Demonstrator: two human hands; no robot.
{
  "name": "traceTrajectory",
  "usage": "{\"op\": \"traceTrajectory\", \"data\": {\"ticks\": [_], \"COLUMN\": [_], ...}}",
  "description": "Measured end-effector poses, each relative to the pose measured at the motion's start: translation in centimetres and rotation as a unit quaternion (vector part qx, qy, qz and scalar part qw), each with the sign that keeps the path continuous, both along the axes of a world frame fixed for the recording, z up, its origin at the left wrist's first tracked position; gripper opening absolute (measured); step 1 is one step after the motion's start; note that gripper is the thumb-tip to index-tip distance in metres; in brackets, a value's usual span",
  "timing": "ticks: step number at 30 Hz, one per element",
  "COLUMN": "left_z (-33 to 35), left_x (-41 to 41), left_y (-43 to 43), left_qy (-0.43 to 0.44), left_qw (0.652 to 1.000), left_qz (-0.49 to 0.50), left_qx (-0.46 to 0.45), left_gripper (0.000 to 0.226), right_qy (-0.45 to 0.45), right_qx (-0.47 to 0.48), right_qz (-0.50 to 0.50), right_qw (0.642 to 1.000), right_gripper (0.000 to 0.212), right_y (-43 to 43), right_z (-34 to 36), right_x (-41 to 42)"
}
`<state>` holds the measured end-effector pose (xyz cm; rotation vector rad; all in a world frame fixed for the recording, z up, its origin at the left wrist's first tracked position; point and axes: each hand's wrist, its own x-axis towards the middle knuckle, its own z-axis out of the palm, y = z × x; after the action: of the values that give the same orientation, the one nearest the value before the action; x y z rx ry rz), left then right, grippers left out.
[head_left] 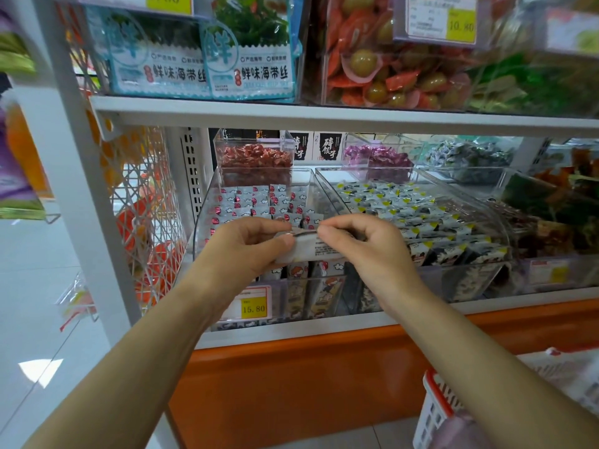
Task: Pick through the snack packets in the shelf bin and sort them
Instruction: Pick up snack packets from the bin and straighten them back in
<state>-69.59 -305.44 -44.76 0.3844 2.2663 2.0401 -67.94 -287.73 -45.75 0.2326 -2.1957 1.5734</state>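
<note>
Together, both hands point(311, 244) curled round packet point(304, 251).

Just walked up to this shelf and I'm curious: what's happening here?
A person holds a small stack of white-and-grey snack packets between the left hand and right hand, over the clear plastic shelf bin. Rows of red-and-white packets fill the bin behind the hands.

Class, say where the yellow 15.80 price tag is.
Head view, left of centre: the yellow 15.80 price tag is on the front of the clear plastic bin, below the left hand.
</note>
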Motion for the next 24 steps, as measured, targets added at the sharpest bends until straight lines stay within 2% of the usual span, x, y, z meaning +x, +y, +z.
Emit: {"op": "traceTrajectory", "data": {"ticks": [3, 6, 11, 14, 16, 17, 19, 21, 24], "left_z": [0.0, -0.1, -0.1, 0.1, 0.3, 0.3, 0.1, 0.0, -0.8], "left_x": [0.2, 0.4, -0.1, -0.8, -1.4, -1.8, -3.1, -4.6, -7.2], "left_y": [0.1, 0.6, 0.9, 0.8, 1.1, 1.3, 1.7, 2.0, 2.8], "left_qy": [0.021, 0.033, -0.012, -0.045, -0.056, -0.031, 0.089, 0.211, 0.259], "left_qw": [0.999, 0.998, 0.998, 0.995, 0.994, 0.996, 0.983, 0.936, 0.859], "left_qz": [0.002, 0.013, 0.055, 0.064, 0.064, 0.077, 0.125, 0.144, 0.074], "left_qx": [-0.036, -0.055, -0.001, 0.058, 0.072, 0.041, -0.101, -0.244, -0.435], "left_gripper": [0.013, 0.009, 0.010, 0.018, 0.022, 0.024, 0.026, 0.028, 0.028], "right_qy": [0.008, 0.006, -0.018, -0.062, -0.050, -0.039, -0.019, -0.006, 0.002], "right_qx": [-0.017, -0.027, -0.025, -0.079, -0.066, -0.065, -0.083, -0.104, -0.114], "right_qz": [-0.008, -0.020, 0.029, 0.092, 0.083, 0.067, 0.013, -0.052, -0.122], "right_qw": [1.000, 0.999, 0.999, 0.991, 0.993, 0.995, 0.996, 0.993, 0.986], "right_gripper": [0.006, 0.017, 0.003, 0.024, 0.030, 0.028, 0.020, 0.015, 0.018], "right_y": [-0.2, -0.4, -0.3, 0.2, 0.6, 0.8, 1.3, 1.8, 2.4], "right_z": [-0.2, -0.5, -0.6, -0.4, -0.1, 0.0, 0.2, 0.3, 0.4], "right_x": [-0.1, -0.1, -0.5, -0.7, -0.9, -1.0, -1.3, -1.7, -2.4]}}
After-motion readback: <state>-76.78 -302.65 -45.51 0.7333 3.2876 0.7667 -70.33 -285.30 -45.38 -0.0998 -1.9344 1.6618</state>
